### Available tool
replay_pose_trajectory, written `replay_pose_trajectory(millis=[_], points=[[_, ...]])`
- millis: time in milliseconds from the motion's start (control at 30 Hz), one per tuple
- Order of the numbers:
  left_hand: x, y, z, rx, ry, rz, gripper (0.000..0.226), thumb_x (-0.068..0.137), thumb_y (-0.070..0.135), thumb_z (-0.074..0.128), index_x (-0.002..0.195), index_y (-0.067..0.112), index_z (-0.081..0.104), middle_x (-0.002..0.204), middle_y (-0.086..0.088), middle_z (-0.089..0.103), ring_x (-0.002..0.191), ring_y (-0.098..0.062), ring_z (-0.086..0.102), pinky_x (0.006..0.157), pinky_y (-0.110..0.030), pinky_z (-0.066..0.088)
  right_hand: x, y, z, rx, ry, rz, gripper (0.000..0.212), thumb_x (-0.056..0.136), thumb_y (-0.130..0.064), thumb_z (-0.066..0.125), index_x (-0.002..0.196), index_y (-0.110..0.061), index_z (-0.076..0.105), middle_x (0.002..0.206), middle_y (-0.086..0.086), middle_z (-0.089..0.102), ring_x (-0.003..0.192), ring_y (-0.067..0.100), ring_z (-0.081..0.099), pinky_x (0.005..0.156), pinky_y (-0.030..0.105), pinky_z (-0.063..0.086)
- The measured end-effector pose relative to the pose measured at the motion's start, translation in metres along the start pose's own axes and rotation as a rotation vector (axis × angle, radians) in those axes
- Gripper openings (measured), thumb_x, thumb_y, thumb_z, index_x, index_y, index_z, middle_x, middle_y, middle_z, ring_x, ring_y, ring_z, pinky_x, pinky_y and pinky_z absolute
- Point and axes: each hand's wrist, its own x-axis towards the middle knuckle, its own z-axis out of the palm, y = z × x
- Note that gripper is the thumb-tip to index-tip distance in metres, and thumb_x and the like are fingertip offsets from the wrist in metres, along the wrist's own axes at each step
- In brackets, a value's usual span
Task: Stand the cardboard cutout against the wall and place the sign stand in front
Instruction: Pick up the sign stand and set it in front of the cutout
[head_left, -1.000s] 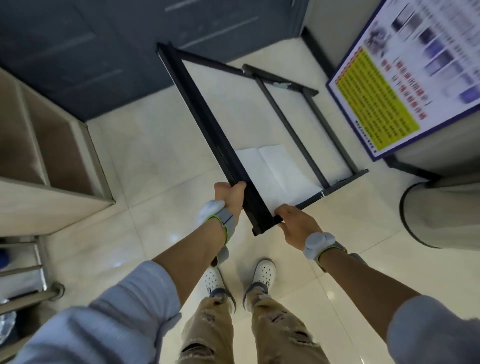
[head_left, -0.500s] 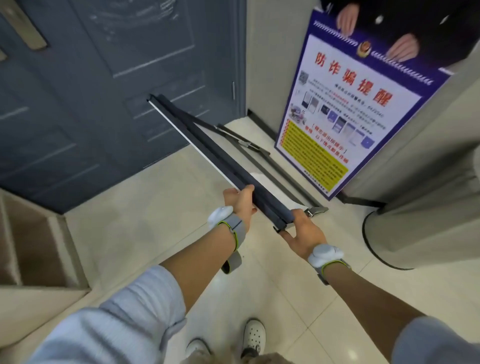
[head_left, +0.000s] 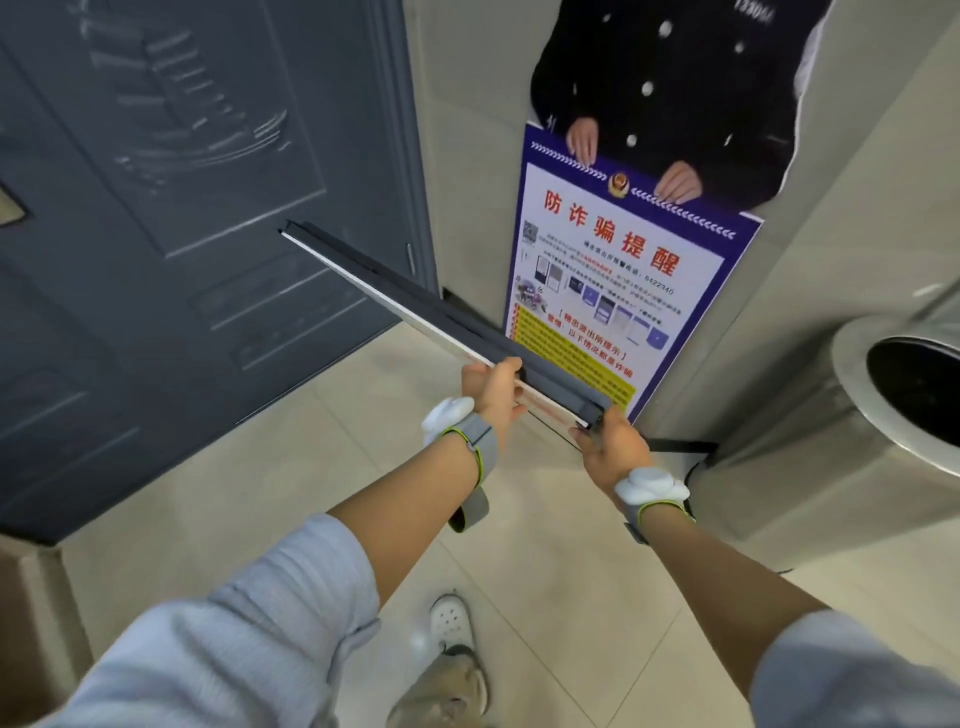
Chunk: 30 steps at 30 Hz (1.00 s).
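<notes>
The cardboard cutout (head_left: 639, 171), a uniformed figure holding a blue-bordered notice board, stands upright against the beige wall at the upper right. The black-framed sign stand (head_left: 415, 306) is seen almost edge-on as a long dark bar running from the door down to my hands. My left hand (head_left: 493, 392) grips its near edge from the left side. My right hand (head_left: 610, 447) holds its lower right corner. Both hands sit just in front of the cutout's lower edge. The stand's legs are hidden behind the frame.
A dark grey door (head_left: 182, 234) fills the left. A round metal bin (head_left: 852, 441) stands at the right, close to the cutout. A black base bar (head_left: 680, 446) lies on the pale tiled floor (head_left: 545, 597). My shoes show at the bottom.
The stand has been tipped up from lying open and flat to nearly edge-on. My view has risen, so the whole cutout against the wall now shows. Both hands kept their grip.
</notes>
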Motion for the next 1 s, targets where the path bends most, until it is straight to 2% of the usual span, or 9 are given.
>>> replay_pose_trajectory(millis=[67, 200, 267, 433, 567, 667, 767, 867, 1000], points=[[0.005, 0.009, 0.015, 0.024, -0.027, 0.026, 0.014, 0.087, 0.016, 0.06, 0.087, 0.01, 0.048, 0.093, -0.013, 0.055, 0.079, -0.025, 0.054, 0.054, -0.027, 0.046, 0.014, 0.003, -0.011, 0.0, 0.036, 0.017, 0.043, 0.091, -0.03, 0.055, 0.117, 0.003, 0.044, 0.118, 0.025, 0.058, 0.103, 0.043, 0.057, 0.08, 0.041, 0.047], [0.013, 0.027, 0.049, 0.071, -0.112, 0.055, 0.041, 0.088, 0.018, 0.06, 0.124, 0.002, 0.049, 0.075, -0.007, 0.054, 0.069, -0.02, 0.054, 0.052, -0.027, 0.047, 0.045, 0.01, -0.04, -0.004, 0.094, 0.039, 0.041, 0.09, -0.032, 0.056, 0.115, 0.0, 0.047, 0.113, 0.024, 0.062, 0.098, 0.043, 0.06, 0.081, 0.044, 0.051], [0.02, 0.039, 0.068, 0.102, -0.164, 0.073, 0.049, 0.088, 0.018, 0.059, 0.133, 0.004, 0.044, 0.074, -0.005, 0.053, 0.066, -0.017, 0.053, 0.055, -0.028, 0.048, 0.064, 0.013, -0.058, -0.022, 0.113, 0.055, 0.04, 0.09, -0.032, 0.056, 0.112, 0.001, 0.049, 0.11, 0.025, 0.062, 0.096, 0.044, 0.059, 0.077, 0.041, 0.048], [0.043, 0.062, 0.112, 0.178, -0.291, 0.128, 0.05, 0.087, 0.02, 0.058, 0.133, 0.003, 0.045, 0.083, -0.006, 0.053, 0.066, -0.016, 0.049, 0.056, -0.026, 0.047, 0.112, 0.024, -0.098, -0.044, 0.114, 0.1, 0.039, 0.092, -0.032, 0.053, 0.108, 0.004, 0.049, 0.105, 0.027, 0.063, 0.097, 0.043, 0.058, 0.071, 0.034, 0.039], [0.063, 0.085, 0.149, 0.287, -0.352, 0.162, 0.048, 0.088, 0.023, 0.058, 0.133, 0.01, 0.046, 0.109, -0.009, 0.062, 0.09, -0.021, 0.058, 0.067, -0.03, 0.054, 0.151, 0.034, -0.128, -0.044, 0.126, 0.127, 0.039, 0.092, -0.031, 0.053, 0.111, 0.003, 0.05, 0.107, 0.027, 0.064, 0.099, 0.044, 0.059, 0.079, 0.041, 0.046], [0.083, 0.113, 0.178, 0.456, -0.25, 0.355, 0.043, 0.087, 0.02, 0.057, 0.129, 0.011, 0.05, 0.122, -0.01, 0.062, 0.097, -0.026, 0.061, 0.077, -0.035, 0.054, 0.182, 0.04, -0.151, -0.05, 0.159, 0.139, 0.041, 0.092, -0.029, 0.053, 0.115, 0.005, 0.049, 0.11, 0.03, 0.062, 0.103, 0.045, 0.057, 0.082, 0.042, 0.046], [0.107, 0.14, 0.201, 0.684, -0.171, 0.678, 0.044, 0.087, 0.018, 0.057, 0.128, 0.01, 0.045, 0.128, -0.011, 0.051, 0.115, -0.029, 0.053, 0.094, -0.036, 0.045, 0.205, 0.048, -0.165, -0.044, 0.179, 0.159, 0.042, 0.092, -0.028, 0.053, 0.117, 0.006, 0.048, 0.111, 0.031, 0.062, 0.105, 0.046, 0.057, 0.083, 0.042, 0.045], [0.124, 0.16, 0.221, 0.98, -0.216, 1.051, 0.045, 0.086, 0.021, 0.059, 0.128, 0.012, 0.047, 0.135, -0.01, 0.04, 0.125, -0.028, 0.037, 0.098, -0.036, 0.039, 0.222, 0.054, -0.176, -0.022, 0.17, 0.175, 0.041, 0.092, -0.027, 0.053, 0.119, 0.004, 0.048, 0.113, 0.03, 0.063, 0.106, 0.044, 0.057, 0.084, 0.04, 0.046], [0.151, 0.177, 0.262, 1.357, -0.412, 1.182, 0.049, 0.087, 0.033, 0.057, 0.133, 0.018, 0.049, 0.141, -0.006, 0.041, 0.132, -0.028, 0.032, 0.109, -0.037, 0.03, 0.253, 0.063, -0.196, 0.017, 0.191, 0.204, 0.04, 0.093, -0.026, 0.052, 0.122, 0.002, 0.047, 0.116, 0.027, 0.062, 0.107, 0.043, 0.057, 0.086, 0.039, 0.045]])
